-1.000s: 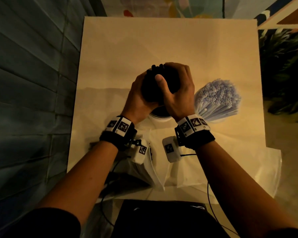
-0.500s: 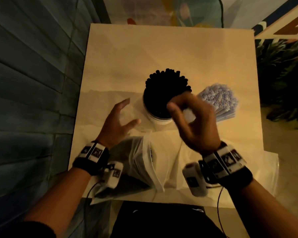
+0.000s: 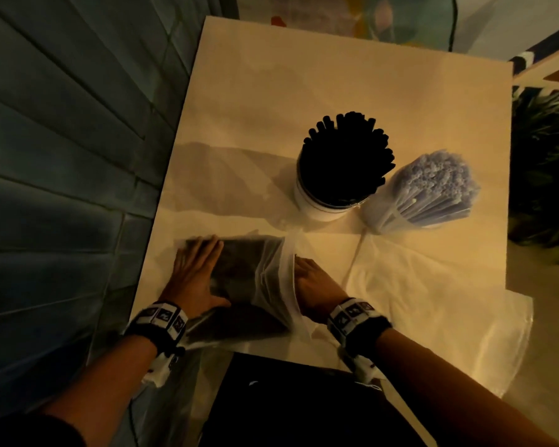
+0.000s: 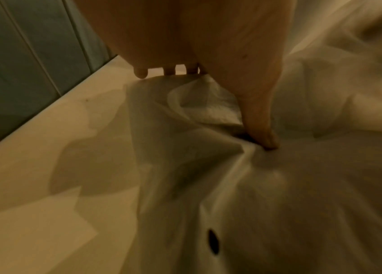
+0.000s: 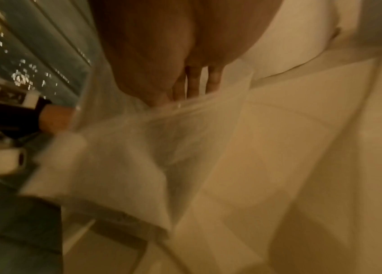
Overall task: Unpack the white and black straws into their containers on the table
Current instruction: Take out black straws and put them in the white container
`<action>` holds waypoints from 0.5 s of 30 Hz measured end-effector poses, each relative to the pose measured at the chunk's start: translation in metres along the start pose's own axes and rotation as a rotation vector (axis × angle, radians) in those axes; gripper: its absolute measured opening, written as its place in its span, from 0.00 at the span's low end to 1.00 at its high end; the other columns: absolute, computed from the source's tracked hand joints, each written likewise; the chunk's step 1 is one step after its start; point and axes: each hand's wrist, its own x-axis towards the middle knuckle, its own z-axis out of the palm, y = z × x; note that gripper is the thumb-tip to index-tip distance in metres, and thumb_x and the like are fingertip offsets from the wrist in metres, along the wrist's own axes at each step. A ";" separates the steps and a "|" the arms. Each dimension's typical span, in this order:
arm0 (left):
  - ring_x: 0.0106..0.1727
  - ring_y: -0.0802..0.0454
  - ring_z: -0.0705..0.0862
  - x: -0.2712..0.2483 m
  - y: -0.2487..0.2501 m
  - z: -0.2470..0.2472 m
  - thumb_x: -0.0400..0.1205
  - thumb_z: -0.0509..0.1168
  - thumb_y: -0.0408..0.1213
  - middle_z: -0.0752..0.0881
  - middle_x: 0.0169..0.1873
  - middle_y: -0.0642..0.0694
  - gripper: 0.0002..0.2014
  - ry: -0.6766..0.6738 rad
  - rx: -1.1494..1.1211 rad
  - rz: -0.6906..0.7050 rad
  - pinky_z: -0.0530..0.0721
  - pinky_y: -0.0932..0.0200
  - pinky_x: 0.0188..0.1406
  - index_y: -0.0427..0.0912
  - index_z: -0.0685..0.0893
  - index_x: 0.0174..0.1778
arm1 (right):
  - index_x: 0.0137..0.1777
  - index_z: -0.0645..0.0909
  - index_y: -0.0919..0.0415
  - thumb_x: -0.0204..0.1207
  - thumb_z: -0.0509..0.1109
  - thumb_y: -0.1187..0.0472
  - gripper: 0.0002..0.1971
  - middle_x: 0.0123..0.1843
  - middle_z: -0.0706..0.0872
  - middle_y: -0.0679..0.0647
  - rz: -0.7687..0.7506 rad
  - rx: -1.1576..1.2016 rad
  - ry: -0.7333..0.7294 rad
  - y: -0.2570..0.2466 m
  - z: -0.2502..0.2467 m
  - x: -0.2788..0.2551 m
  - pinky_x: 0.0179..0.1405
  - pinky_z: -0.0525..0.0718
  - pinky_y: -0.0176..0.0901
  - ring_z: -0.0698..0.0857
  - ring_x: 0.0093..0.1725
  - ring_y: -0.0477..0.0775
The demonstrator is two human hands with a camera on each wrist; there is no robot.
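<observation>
A white cup (image 3: 320,206) full of black straws (image 3: 346,162) stands mid-table. Beside it on the right is a clear container (image 3: 381,211) packed with white straws (image 3: 439,182). Near the front edge lies a clear plastic bag (image 3: 271,279) with more black straws (image 3: 239,262) inside. My left hand (image 3: 196,275) lies flat on the bag's left part, fingers straight; the left wrist view shows its thumb (image 4: 259,118) pressing the plastic (image 4: 208,176). My right hand (image 3: 310,282) is at the bag's right-hand mouth, its straight fingers (image 5: 194,81) reaching the plastic edge (image 5: 185,111), their tips hidden.
A large flat plastic sheet or bag (image 3: 433,311) covers the table's front right and hangs over the edge. The table (image 3: 304,75) butts against a dark panelled wall (image 3: 62,156) on the left. A plant (image 3: 546,156) stands off the right side.
Both hands let go of the black straws standing in the cup, drew back toward me, and came down on the bag of black straws at the front.
</observation>
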 end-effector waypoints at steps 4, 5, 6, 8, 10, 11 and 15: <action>0.88 0.49 0.36 0.004 0.003 0.000 0.63 0.78 0.67 0.38 0.86 0.56 0.67 0.020 -0.008 -0.013 0.42 0.36 0.86 0.49 0.42 0.88 | 0.66 0.82 0.70 0.74 0.74 0.59 0.23 0.68 0.82 0.65 0.045 -0.152 -0.036 -0.024 0.000 0.033 0.80 0.64 0.60 0.76 0.72 0.70; 0.88 0.49 0.37 0.003 0.004 0.000 0.63 0.79 0.66 0.39 0.86 0.56 0.67 0.028 -0.014 -0.018 0.43 0.36 0.86 0.49 0.43 0.88 | 0.63 0.84 0.71 0.72 0.73 0.62 0.21 0.65 0.83 0.67 0.055 -0.181 -0.064 -0.029 -0.002 0.039 0.79 0.67 0.64 0.77 0.70 0.72; 0.88 0.48 0.38 0.003 0.005 0.000 0.63 0.79 0.66 0.40 0.87 0.54 0.67 0.034 -0.020 -0.019 0.43 0.36 0.86 0.48 0.44 0.88 | 0.63 0.84 0.72 0.72 0.73 0.63 0.20 0.64 0.82 0.68 0.060 -0.196 -0.070 -0.032 -0.003 0.044 0.78 0.69 0.66 0.78 0.69 0.73; 0.88 0.47 0.39 0.002 0.008 0.000 0.63 0.79 0.65 0.41 0.87 0.53 0.66 0.038 -0.017 -0.020 0.42 0.36 0.86 0.47 0.45 0.88 | 0.67 0.80 0.73 0.77 0.68 0.62 0.21 0.68 0.79 0.69 0.092 -0.185 -0.085 -0.039 -0.005 0.051 0.78 0.68 0.63 0.76 0.70 0.73; 0.88 0.47 0.38 0.004 0.009 0.000 0.64 0.78 0.66 0.40 0.87 0.53 0.67 0.024 -0.006 -0.037 0.42 0.35 0.86 0.47 0.43 0.88 | 0.71 0.75 0.74 0.81 0.65 0.59 0.23 0.71 0.75 0.69 0.136 -0.185 -0.087 -0.043 -0.005 0.056 0.78 0.65 0.60 0.73 0.71 0.72; 0.88 0.46 0.39 0.004 0.009 0.001 0.64 0.78 0.67 0.41 0.88 0.52 0.67 0.021 -0.002 -0.044 0.42 0.35 0.86 0.48 0.43 0.89 | 0.72 0.74 0.74 0.81 0.64 0.58 0.24 0.72 0.74 0.69 0.152 -0.188 -0.090 -0.044 -0.005 0.057 0.79 0.64 0.59 0.71 0.72 0.72; 0.88 0.46 0.39 0.004 0.010 0.003 0.63 0.78 0.67 0.41 0.88 0.51 0.68 0.018 0.005 -0.052 0.43 0.34 0.86 0.48 0.43 0.89 | 0.73 0.71 0.73 0.82 0.64 0.57 0.25 0.73 0.72 0.68 0.219 -0.199 -0.129 -0.047 -0.007 0.058 0.76 0.67 0.57 0.70 0.73 0.70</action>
